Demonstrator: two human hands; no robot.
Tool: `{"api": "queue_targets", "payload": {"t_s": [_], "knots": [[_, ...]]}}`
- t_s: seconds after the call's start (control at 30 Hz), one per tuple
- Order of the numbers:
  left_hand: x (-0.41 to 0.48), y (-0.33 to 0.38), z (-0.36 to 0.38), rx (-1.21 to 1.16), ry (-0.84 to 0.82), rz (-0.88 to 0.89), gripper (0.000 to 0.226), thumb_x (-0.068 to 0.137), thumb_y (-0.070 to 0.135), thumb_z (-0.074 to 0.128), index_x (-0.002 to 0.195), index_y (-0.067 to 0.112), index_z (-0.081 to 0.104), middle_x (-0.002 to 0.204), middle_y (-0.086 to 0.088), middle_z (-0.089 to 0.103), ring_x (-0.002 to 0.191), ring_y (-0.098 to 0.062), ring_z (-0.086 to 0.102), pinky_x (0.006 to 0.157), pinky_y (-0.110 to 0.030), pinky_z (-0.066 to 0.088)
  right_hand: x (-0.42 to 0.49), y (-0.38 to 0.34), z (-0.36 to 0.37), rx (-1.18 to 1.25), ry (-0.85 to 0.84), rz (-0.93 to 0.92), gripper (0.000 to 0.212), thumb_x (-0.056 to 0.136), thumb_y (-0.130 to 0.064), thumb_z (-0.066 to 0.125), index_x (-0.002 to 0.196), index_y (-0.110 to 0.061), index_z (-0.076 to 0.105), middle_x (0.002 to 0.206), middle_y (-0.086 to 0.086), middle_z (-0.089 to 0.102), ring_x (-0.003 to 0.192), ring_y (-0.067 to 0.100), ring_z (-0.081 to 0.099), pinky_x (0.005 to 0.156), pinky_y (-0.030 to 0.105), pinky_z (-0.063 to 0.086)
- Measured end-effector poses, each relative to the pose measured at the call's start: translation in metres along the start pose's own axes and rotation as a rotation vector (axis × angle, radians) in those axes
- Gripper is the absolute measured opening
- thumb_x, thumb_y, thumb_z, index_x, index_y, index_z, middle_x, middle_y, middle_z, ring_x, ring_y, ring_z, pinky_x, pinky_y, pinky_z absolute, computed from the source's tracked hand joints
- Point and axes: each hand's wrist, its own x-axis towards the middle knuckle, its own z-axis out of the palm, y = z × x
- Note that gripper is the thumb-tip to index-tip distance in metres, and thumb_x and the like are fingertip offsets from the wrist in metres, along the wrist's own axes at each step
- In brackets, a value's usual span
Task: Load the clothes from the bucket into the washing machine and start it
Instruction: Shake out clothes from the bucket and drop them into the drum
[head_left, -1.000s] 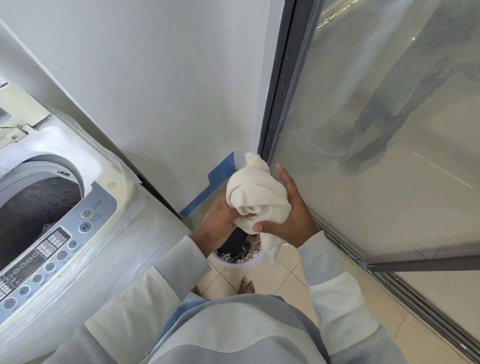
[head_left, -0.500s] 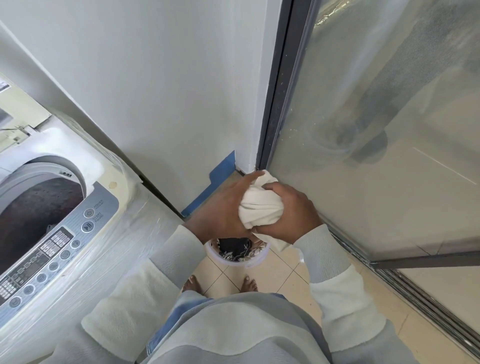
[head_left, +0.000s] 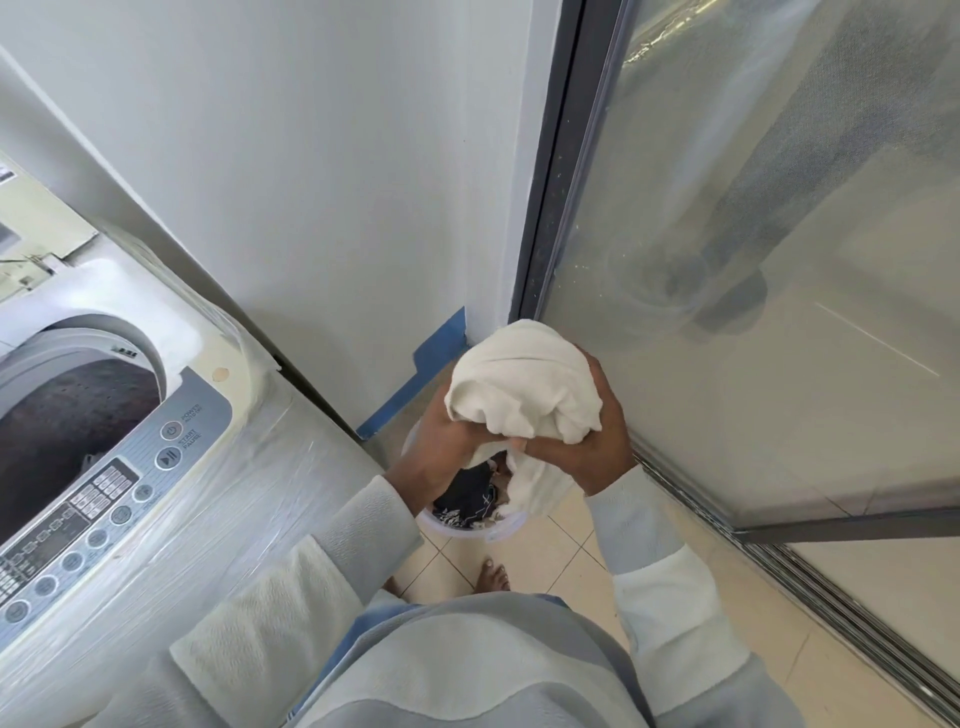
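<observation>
While left hand (head_left: 441, 441) and right hand (head_left: 597, 447) clutch a bunched cream cloth (head_left: 524, 389) in curled fingers, a round white plastic bucket (head_left: 498, 532) sits below them.

The round drum opening (head_left: 67, 431) of the white, plastic-wrapped top-loading washing machine (head_left: 260, 467) lay uncovered on the left; a white wall (head_left: 311, 182) and grey-framed glass door (head_left: 753, 234) closed off the corner ahead.

The left hand (head_left: 439, 441) and the right hand (head_left: 597, 447) meet around a cream cloth (head_left: 524, 384).
Fingers of both curl into the bundle from below and from its sides, the two hands close together beneath it; the sleeved forearms (head_left: 639, 525) angle inward from near to far (bare toes (head_left: 493, 574) show below them).
</observation>
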Motion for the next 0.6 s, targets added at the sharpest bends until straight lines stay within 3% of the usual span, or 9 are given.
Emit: {"api": "queue_targets", "payload": {"t_s": [0.1, 0.17, 0.23, 0.3, 0.43, 0.5, 0.6], "knots": [[-0.006, 0.001, -0.006, 0.289, -0.119, -0.057, 0.049, 0.053, 0.026, 0.082, 0.1, 0.031, 0.07, 0.1, 0.007, 0.073, 0.099, -0.014, 0.068, 0.086, -0.036, 0.054, 0.005, 0.008, -0.006, -0.03, 0.113, 0.07, 0.076, 0.039, -0.025, 0.093, 0.107, -0.043, 0.063, 0.106, -0.019, 0.069, 0.103, 0.0, 0.062, 0.086, 0.02, 0.047], [-0.008, 0.006, -0.014, 0.434, -0.214, -0.008, 0.081, 0.053, 0.031, 0.085, 0.128, 0.033, 0.054, 0.127, 0.0, 0.062, 0.12, -0.013, 0.057, 0.1, -0.038, 0.047, 0.006, 0.009, -0.013, -0.087, 0.093, 0.098, 0.076, 0.043, -0.012, 0.091, 0.103, -0.048, 0.063, 0.102, -0.02, 0.07, 0.098, 0.003, 0.064, 0.083, 0.024, 0.048], [-0.004, 0.012, -0.02, 0.491, -0.223, 0.095, 0.125, 0.051, 0.038, 0.092, 0.15, 0.025, 0.018, 0.147, -0.006, 0.037, 0.137, -0.021, 0.04, 0.111, -0.047, 0.037, 0.007, 0.004, -0.018, -0.204, 0.046, 0.092, 0.075, 0.045, -0.022, 0.09, 0.105, -0.054, 0.059, 0.101, -0.024, 0.068, 0.096, 0.0, 0.063, 0.08, 0.019, 0.049], [0.004, 0.016, -0.021, 0.591, -0.236, 0.18, 0.138, 0.047, 0.047, 0.095, 0.153, 0.027, 0.009, 0.15, -0.003, 0.033, 0.137, -0.025, 0.038, 0.11, -0.051, 0.037, 0.007, -0.006, -0.015, -0.375, -0.011, 0.097, 0.074, 0.044, -0.041, 0.086, 0.109, -0.055, 0.054, 0.1, -0.025, 0.066, 0.094, 0.0, 0.063, 0.078, 0.016, 0.049], [0.015, 0.017, -0.019, 0.846, -0.238, 0.156, 0.126, 0.043, 0.047, 0.091, 0.148, 0.042, 0.021, 0.141, 0.009, 0.046, 0.131, -0.017, 0.046, 0.105, -0.047, 0.043, 0.01, -0.022, -0.005, -0.647, -0.11, 0.07, 0.075, 0.052, -0.036, 0.085, 0.119, -0.044, 0.053, 0.113, -0.011, 0.066, 0.103, 0.016, 0.062, 0.083, 0.025, 0.047], [0.014, 0.015, -0.02, 0.821, -0.155, 0.146, 0.107, 0.043, 0.042, 0.083, 0.139, 0.041, 0.036, 0.129, 0.011, 0.057, 0.119, -0.009, 0.055, 0.097, -0.041, 0.049, 0.01, -0.03, -0.005, -0.549, -0.17, 0.098, 0.081, 0.054, -0.029, 0.09, 0.125, -0.038, 0.053, 0.121, -0.01, 0.063, 0.109, 0.013, 0.06, 0.091, 0.026, 0.047], [0.012, 0.018, -0.022, 0.58, -0.015, 0.12, 0.088, 0.039, 0.034, 0.081, 0.122, 0.03, 0.053, 0.108, 0.014, 0.066, 0.1, 0.0, 0.063, 0.08, -0.018, 0.05, 0.012, -0.037, -0.015, -0.284, -0.191, 0.112, 0.09, 0.048, -0.031, 0.094, 0.127, -0.04, 0.051, 0.122, -0.009, 0.063, 0.11, 0.009, 0.061, 0.093, 0.035, 0.053]]}}
